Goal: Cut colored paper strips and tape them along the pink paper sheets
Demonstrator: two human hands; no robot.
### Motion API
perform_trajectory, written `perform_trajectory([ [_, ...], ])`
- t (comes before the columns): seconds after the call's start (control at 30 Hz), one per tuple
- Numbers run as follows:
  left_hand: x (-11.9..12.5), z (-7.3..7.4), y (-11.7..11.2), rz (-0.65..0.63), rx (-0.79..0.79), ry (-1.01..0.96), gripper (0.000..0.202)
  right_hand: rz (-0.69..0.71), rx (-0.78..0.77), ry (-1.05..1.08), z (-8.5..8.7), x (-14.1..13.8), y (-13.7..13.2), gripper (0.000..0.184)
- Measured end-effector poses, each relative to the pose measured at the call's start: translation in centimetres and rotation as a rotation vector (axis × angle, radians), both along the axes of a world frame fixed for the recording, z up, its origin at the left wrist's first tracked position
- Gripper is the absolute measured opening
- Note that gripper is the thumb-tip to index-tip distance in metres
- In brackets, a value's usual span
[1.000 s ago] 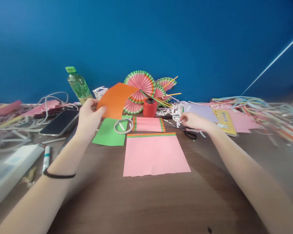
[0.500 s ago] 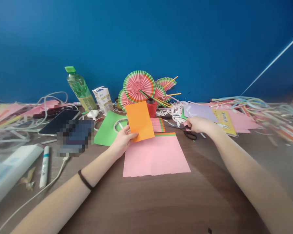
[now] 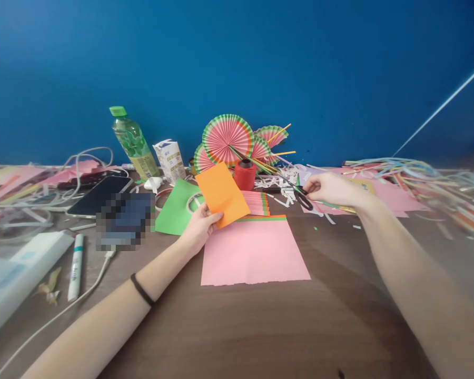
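My left hand [image 3: 201, 226] pinches the lower left edge of an orange sheet of paper [image 3: 223, 195], tilted up above the table. Black-handled scissors [image 3: 301, 198] are in my right hand [image 3: 326, 188], lifted at the back right with the blades pointing left. A pink sheet of paper [image 3: 255, 252] with green and orange bands along its far edge lies flat in front of me. Under and left of my left hand is a green sheet [image 3: 174, 208] with a tape roll [image 3: 193, 202] on it. A pleated pink strip [image 3: 256, 202] lies behind the orange sheet.
Round paper fans [image 3: 228, 139] stand behind a red thread spool [image 3: 245, 175]. A green-capped bottle [image 3: 132, 145] and a carton [image 3: 169, 160] are at the back left. A phone [image 3: 100, 196] and a marker [image 3: 75, 268] lie left. Paper strips [image 3: 403, 171] cover the back right.
My right hand has raised the scissors off the table, and the blades now show pointing left. The orange sheet has tilted further to the left in my left hand.
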State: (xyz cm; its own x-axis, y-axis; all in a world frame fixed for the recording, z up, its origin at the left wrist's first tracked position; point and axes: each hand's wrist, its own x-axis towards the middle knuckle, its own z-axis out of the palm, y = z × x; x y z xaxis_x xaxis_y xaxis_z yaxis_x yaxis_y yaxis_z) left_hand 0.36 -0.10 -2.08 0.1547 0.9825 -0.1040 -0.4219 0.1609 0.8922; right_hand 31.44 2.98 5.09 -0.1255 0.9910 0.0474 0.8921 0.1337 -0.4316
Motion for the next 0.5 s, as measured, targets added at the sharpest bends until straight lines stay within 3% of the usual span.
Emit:
perform_trajectory([
  [0.2,0.0,0.0,-0.2,0.001,0.027,-0.004,0.040,-0.068,0.043,0.055,0.2,-2.6,-0.6,0.014],
  [0.3,0.1,0.2,-0.4,0.024,0.032,-0.012,0.043,-0.077,0.016,0.147,0.0,-3.4,-0.9,0.029],
  [0.5,0.1,0.4,-0.6,0.064,0.036,-0.017,0.038,0.207,-0.017,0.335,-0.7,-4.1,-0.9,0.048],
])
